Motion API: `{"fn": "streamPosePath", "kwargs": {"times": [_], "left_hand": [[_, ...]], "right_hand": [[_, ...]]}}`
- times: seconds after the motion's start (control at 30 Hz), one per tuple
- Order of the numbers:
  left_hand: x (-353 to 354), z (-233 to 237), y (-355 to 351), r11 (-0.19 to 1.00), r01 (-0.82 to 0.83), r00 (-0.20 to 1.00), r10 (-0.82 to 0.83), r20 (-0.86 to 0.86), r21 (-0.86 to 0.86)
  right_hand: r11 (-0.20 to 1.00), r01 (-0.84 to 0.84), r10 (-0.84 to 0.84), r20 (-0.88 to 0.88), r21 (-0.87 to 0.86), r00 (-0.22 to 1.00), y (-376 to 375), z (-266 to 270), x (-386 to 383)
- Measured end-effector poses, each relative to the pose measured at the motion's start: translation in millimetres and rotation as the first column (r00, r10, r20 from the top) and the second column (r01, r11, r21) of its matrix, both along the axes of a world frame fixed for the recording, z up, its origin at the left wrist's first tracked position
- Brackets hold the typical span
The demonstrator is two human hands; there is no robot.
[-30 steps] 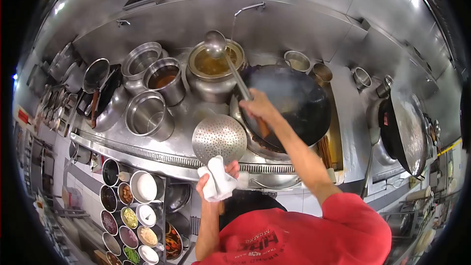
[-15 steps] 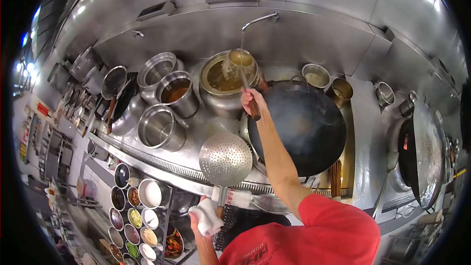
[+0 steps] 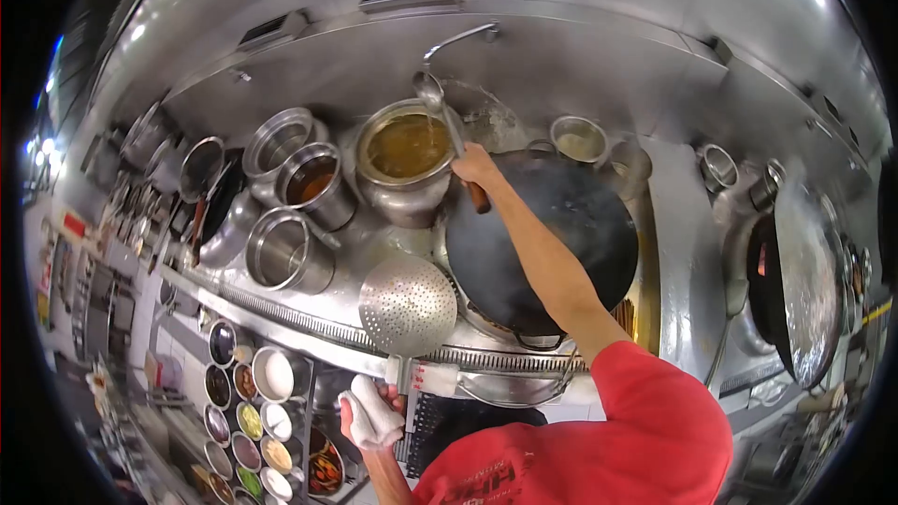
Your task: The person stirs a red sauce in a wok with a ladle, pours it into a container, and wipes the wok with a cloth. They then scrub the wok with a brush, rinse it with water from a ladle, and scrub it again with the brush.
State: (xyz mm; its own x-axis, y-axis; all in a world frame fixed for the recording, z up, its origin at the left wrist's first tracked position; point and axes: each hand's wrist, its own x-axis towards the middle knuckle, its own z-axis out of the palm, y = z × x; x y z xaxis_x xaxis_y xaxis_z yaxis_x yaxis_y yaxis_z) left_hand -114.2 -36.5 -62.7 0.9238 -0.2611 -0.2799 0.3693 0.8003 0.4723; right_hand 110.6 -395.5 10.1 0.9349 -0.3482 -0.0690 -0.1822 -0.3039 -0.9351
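While nr wok [image 3: 594, 224], R hand [image 3: 475, 165] tight round ladle [image 3: 428, 87], L hand [image 3: 349, 421] round white cloth [image 3: 376, 416]

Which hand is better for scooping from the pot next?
Probably the right hand: it grips the ladle near the pot. The left hand, farther away, holds a white cloth.

I wear the one camera on my head, so it looks forward and steeply down over my own red shirt [image 3: 580, 449] at the bottom edge. Its very wide, round view bends straight lines and goes black at the corners. My right hand [image 3: 475, 165] shows near the middle and my left hand [image 3: 350, 423] lower down; beyond them the counter [image 3: 683, 252] spreads sideways, and the steel wall [image 3: 580, 61], farther off, fills the top.
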Motion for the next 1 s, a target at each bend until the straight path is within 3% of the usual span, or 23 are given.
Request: {"fn": "streamPosePath", "kwargs": {"times": [0.03,0.07,0.13,0.17,0.2,0.23,0.27,0.33,0.47,0.53,0.6,0.63,0.73,0.8,0.87,0.9,0.93,1.0], "left_hand": [[-3.5,2.5,2.2,0.999,0.041,0.999,-0.041,0.028,-0.002],[-7.5,3.7,3.5,1.000,-0.016,0.994,0.017,-0.112,0.002],[-13.7,5.8,6.1,0.993,0.094,0.994,-0.089,0.065,-0.070],[-18.9,5.4,6.3,0.997,0.064,0.993,-0.060,0.097,-0.031],[-23.9,5.5,7.0,0.998,0.051,0.994,-0.048,0.100,-0.031],[-29.7,5.5,8.2,0.999,0.028,0.993,-0.030,0.118,0.022],[-35.8,5.8,10.3,0.997,0.007,0.991,-0.017,0.134,0.075],[-43.3,6.2,13.9,0.994,-0.014,0.992,0.000,0.130,0.105],[-53.6,-3.4,32.7,0.987,-0.053,0.998,0.050,0.029,0.149],[-53.8,-1.4,37.4,0.977,-0.025,0.999,0.031,-0.026,0.210],[-54.9,-7.3,46.9,0.954,-0.010,0.986,0.059,-0.154,0.301],[-52.7,-12.2,50.3,0.973,-0.018,0.980,0.063,-0.190,0.230],[-54.6,-21.0,57.6,0.999,-0.042,0.981,0.046,-0.187,0.025],[-59.4,-28.5,67.1,1.000,-0.005,0.976,0.004,-0.219,-0.004],[-67.4,-31.5,71.9,0.993,0.120,0.930,-0.119,-0.348,-0.019],[-71.4,-35.1,73.0,0.979,0.202,0.925,-0.177,-0.337,0.039],[-73.9,-37.9,74.8,0.961,0.275,0.898,-0.264,-0.352,-0.019],[-77.8,-48.9,75.9,0.943,0.333,0.864,-0.314,-0.394,-0.022]], "right_hand": [[0.970,-0.002,0.001,-0.003,-0.242,1.000,-0.4,-14.6,5.5],[0.969,-0.025,0.027,0.001,-0.246,1.000,6.2,-17.6,5.8],[1.000,0.016,-0.016,-0.212,-0.002,0.977,17.1,-26.3,1.1],[1.000,0.002,-0.003,-0.210,-0.002,0.978,19.0,-31.4,-0.6],[0.925,-0.032,0.098,-0.156,0.379,0.983,19.7,-37.5,-1.5],[0.708,-0.070,0.171,-0.074,0.703,0.983,21.2,-44.3,-3.3],[0.705,-0.072,0.177,-0.077,0.705,0.981,24.8,-47.1,-9.5],[0.314,-0.088,0.146,0.044,0.945,0.988,28.3,-49.7,-21.3],[0.174,-0.096,0.043,0.090,0.980,0.995,36.3,-29.3,-63.2],[0.179,-0.074,-0.049,0.084,0.981,0.995,33.5,-23.4,-90.2],[0.154,-0.185,-0.013,0.189,0.971,0.982,27.9,-18.9,-120.4],[0.158,-0.156,-0.048,0.165,0.975,0.985,25.9,-16.8,-137.3],[0.272,-0.003,-0.159,0.048,0.962,0.986,23.6,-3.2,-191.6],[0.413,0.058,-0.197,0.028,0.909,0.980,17.9,-4.6,-229.5],[0.514,0.190,-0.255,-0.063,0.837,0.965,12.1,-5.2,-268.1],[0.546,0.319,-0.325,-0.155,0.775,0.933,12.6,-0.5,-289.0],[0.569,0.284,-0.244,-0.171,0.772,0.955,12.2,6.6,-309.1],[0.624,0.455,-0.339,-0.305,0.636,0.890,9.2,3.5,-341.9]]}}
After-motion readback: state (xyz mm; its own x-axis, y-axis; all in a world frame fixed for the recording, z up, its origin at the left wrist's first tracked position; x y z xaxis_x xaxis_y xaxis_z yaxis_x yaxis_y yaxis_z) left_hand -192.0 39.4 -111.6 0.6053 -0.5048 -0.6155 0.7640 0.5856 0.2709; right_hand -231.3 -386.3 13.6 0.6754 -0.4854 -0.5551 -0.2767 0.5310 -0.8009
